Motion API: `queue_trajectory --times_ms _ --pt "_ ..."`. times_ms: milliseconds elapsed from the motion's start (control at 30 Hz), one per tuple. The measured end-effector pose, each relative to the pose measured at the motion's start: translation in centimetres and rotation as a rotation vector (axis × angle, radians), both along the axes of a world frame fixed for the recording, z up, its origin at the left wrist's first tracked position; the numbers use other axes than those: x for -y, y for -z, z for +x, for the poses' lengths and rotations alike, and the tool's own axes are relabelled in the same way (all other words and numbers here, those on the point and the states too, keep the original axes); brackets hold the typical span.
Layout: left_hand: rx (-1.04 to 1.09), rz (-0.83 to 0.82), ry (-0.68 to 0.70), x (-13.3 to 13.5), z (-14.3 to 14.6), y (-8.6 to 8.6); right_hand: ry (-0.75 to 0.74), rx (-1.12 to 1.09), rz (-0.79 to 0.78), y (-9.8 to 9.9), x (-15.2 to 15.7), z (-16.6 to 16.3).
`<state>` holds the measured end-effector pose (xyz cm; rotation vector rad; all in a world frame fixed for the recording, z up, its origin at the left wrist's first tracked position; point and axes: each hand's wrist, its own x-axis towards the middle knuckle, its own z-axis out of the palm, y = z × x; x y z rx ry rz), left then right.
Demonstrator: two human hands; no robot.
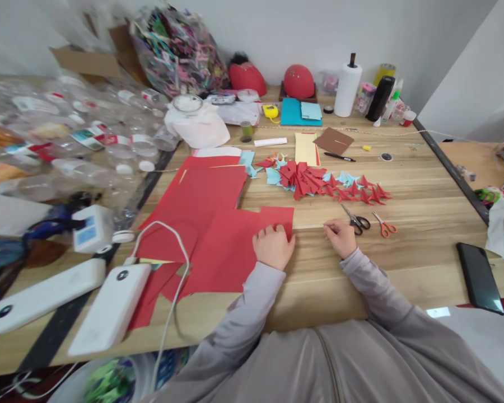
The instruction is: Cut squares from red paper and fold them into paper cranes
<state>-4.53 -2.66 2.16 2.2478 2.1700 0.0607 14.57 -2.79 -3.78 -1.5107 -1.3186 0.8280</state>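
My left hand point(273, 246) lies on the sheets of red paper point(222, 246) with its fingers curled at their right edge, by a smaller red piece point(277, 215). Over the bare wood, my right hand point(341, 237) is closed, thumb and fingertips pressed together, with nothing visible in them. Just beyond it are black-handled scissors point(359, 223) and small orange-handled scissors point(385, 226). Folded red paper shapes point(302, 179) are bunched ahead of both hands, mixed with light blue folded pieces point(348, 179); a row of red ones trails right.
White power banks point(111, 308) and a cable point(183, 246) are at the left front. Plastic bottles point(105, 140) crowd the left side. Yellow paper strips point(304, 148), brown paper point(335, 140) and a black pen point(340, 157) lie farther back. A phone point(479, 277) rests at the right edge.
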Motion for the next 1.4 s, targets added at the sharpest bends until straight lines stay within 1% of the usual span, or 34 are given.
queue_trajectory --times_ms 167,233,300,367,433,500,533,567,633,700,733,767,833,867,900,933,1000,1033,1100,1167,1267,1333,1400 --pt "-0.014 0.014 0.078 0.2 0.3 0.3 -0.047 0.107 0.045 -0.8 0.4 -0.1" --pt "0.007 0.016 0.061 -0.2 0.0 0.3 -0.059 0.139 0.063 -1.1 0.5 -0.1" --pt "0.044 0.014 0.016 -0.6 -0.6 -0.1 -0.065 0.149 0.074 -1.3 0.6 -0.1" --pt "0.101 0.028 -0.018 -0.6 -1.0 -0.7 -0.069 0.107 0.07 -1.5 0.7 -0.1" --pt "0.152 0.088 0.001 0.0 -1.0 -1.4 -0.1 -0.012 0.032 -1.7 0.9 -0.2" --pt "0.195 0.198 0.06 1.2 -0.2 -2.0 -0.183 -0.195 -0.042 -2.1 1.1 -0.4" --pt "0.213 0.243 0.113 1.9 0.4 -2.2 -0.227 -0.282 -0.075 -2.3 1.1 -0.5" --pt "0.243 0.26 0.21 2.7 1.2 -2.3 -0.261 -0.356 -0.095 -2.5 1.2 -0.6" --pt "0.371 0.262 0.412 3.9 2.8 -2.2 -0.242 -0.415 -0.072 -2.9 1.2 -0.7" --pt "0.566 0.251 0.508 4.1 3.8 -1.7 -0.162 -0.424 -0.051 -3.1 1.1 -0.4" --pt "0.691 0.26 0.475 3.8 4.1 -1.4 -0.122 -0.437 -0.059 -3.1 1.0 -0.2" --pt "0.814 0.272 0.389 3.2 4.1 -1.0 -0.085 -0.463 -0.074 -3.1 0.9 0.1" --pt "1.033 0.28 0.164 1.7 3.8 -0.1 -0.028 -0.541 -0.092 -3.1 0.6 0.7" --pt "1.134 0.244 0.077 0.9 3.6 0.4 -0.011 -0.576 -0.095 -3.1 0.5 0.9" --pt "1.263 0.168 0.0 0.2 3.4 1.0 -0.006 -0.601 -0.099 -3.1 0.5 1.1" --pt "1.406 0.04 -0.032 -0.4 3.3 1.5 -0.01 -0.612 -0.108 -3.1 0.4 1.2" --pt "1.62 -0.21 -0.011 -0.9 3.3 2.6 -0.032 -0.597 -0.139 -3.1 0.4 1.1" --pt "1.66 -0.276 -0.028 -0.9 3.4 3.0 -0.037 -0.578 -0.155 -3.0 0.4 1.1" --pt "1.685 -0.314 -0.047 -0.6 3.6 3.6 -0.004 -0.554 -0.159 -2.9 0.4 1.0" --pt "1.697 -0.316 -0.073 -0.4 3.7 3.8 0.082 -0.542 -0.12 -2.8 0.3 1.0" --pt "1.741 -0.316 -0.112 -0.3 3.6 3.5 0.197 -0.499 -0.048 -3.1 0.1 1.6" --pt "1.79 -0.297 -0.141 -0.4 3.4 3.4 0.224 -0.5 -0.037 -3.3 0.0 2.2" --pt "1.826 -0.265 -0.177 -0.5 3.4 3.3 0.237 -0.553 -0.037 -3.6 -0.2 2.8"
